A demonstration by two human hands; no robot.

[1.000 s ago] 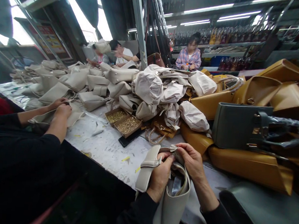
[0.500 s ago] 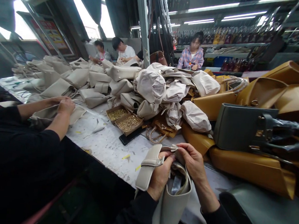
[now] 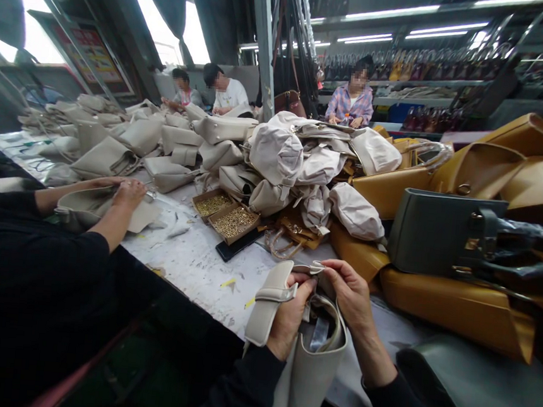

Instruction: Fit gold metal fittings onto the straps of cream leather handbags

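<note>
I hold a beige handbag (image 3: pixel 306 374) upright at the near edge of the white worktable (image 3: pixel 199 264). My left hand (image 3: pixel 290 316) is closed around the bag's rim just beside its thick beige handle (image 3: pixel 265 304). My right hand (image 3: pixel 352 293) pinches a small beige strap tab (image 3: pixel 316 269) at the top of the bag's mouth. The inside of the bag is dark, with something shiny in it.
A co-worker's hands (image 3: pixel 127 191) press on a beige bag at the left. Two cardboard trays of brass hardware (image 3: pixel 227 215) and a black phone (image 3: pixel 237 245) lie mid-table. Piles of beige bags (image 3: pixel 276 153), mustard bags (image 3: pixel 453 302) and a grey-green bag (image 3: pixel 433 233) crowd the back and right. Three people sit far behind.
My hands stay on the bag's rim and tab with hardly any shift. The co-worker's hands have slid slightly right over their bag. The view drifted a little.
</note>
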